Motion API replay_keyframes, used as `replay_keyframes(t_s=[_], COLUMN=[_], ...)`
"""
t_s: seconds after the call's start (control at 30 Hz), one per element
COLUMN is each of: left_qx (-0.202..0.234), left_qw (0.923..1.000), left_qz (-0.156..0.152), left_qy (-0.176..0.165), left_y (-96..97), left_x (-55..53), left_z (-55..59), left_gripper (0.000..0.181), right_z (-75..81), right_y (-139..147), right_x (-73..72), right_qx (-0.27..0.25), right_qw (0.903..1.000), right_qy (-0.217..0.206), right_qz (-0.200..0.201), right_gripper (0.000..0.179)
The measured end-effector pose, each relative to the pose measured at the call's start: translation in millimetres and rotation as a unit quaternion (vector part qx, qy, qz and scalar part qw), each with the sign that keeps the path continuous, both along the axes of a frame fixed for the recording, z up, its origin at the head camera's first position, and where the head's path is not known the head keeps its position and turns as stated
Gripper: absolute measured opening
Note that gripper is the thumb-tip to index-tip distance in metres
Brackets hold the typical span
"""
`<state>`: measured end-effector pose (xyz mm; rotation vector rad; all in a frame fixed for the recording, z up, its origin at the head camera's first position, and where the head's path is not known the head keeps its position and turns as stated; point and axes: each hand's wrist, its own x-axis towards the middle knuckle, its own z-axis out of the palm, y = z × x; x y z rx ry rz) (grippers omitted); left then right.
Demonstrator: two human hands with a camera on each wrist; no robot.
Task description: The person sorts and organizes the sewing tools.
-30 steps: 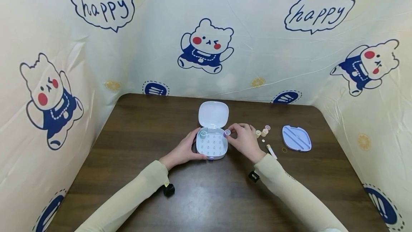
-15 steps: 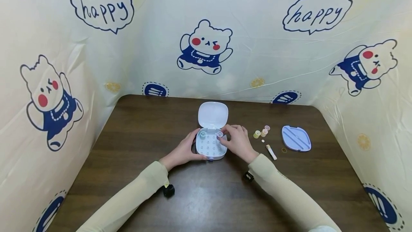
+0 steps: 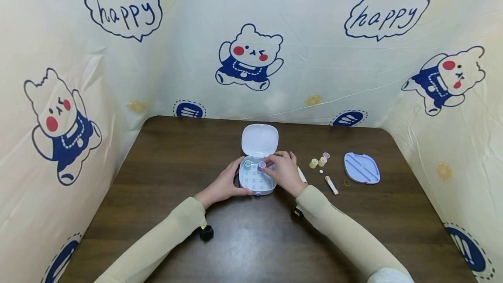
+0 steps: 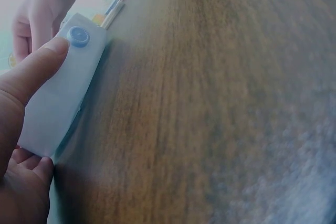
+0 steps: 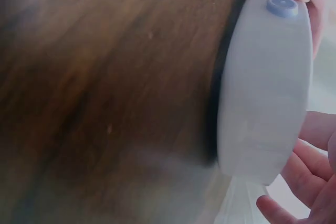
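Observation:
A small pale box (image 3: pixel 257 188) stands on the table with its white lid (image 3: pixel 260 139) raised at the back and rows of little pegs inside. My left hand (image 3: pixel 225 183) grips its left side, the thumb at the front near the round blue button (image 4: pixel 78 36). Between thumb and fingers, my right hand (image 3: pixel 286 173) pinches a small purple spool-like cylinder (image 3: pixel 261 167) over the back middle of the box. A teal cylinder (image 3: pixel 247 164) of similar shape stands upright in the back left corner. In the right wrist view, the box's front wall (image 5: pixel 265 87) hides the cylinders.
Right of the box lie yellow (image 3: pixel 313 163), peach (image 3: pixel 322 161) and pink cylinders (image 3: pixel 326 155), a tiny white piece (image 3: pixel 321 171), a white stick (image 3: pixel 331 185) and a thin ring (image 3: pixel 347 183). Farther right is a periwinkle tray (image 3: pixel 362 169). A white thing (image 3: pixel 301 175) shows behind my right wrist.
My right hand has carried the purple cylinder left, from the box's back right edge to the back middle. The left hand and the box have stayed in place.

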<state>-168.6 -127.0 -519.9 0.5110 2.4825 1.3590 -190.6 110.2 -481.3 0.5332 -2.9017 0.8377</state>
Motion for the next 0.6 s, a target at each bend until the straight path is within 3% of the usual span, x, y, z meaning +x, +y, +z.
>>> replay_keyframes(t_s=[0.6], left_qx=[0.001], left_qw=[1.0], left_qz=[0.003], left_qy=[-0.004], left_y=[-0.4], left_x=[-0.9], left_z=[-0.8], left_gripper=[0.121], right_z=[-7.9], right_y=[-21.7], right_x=[-2.0], right_qx=[0.028], right_qw=[0.9987], right_qy=[0.01], right_qz=[-0.042], right_gripper=[0.017])
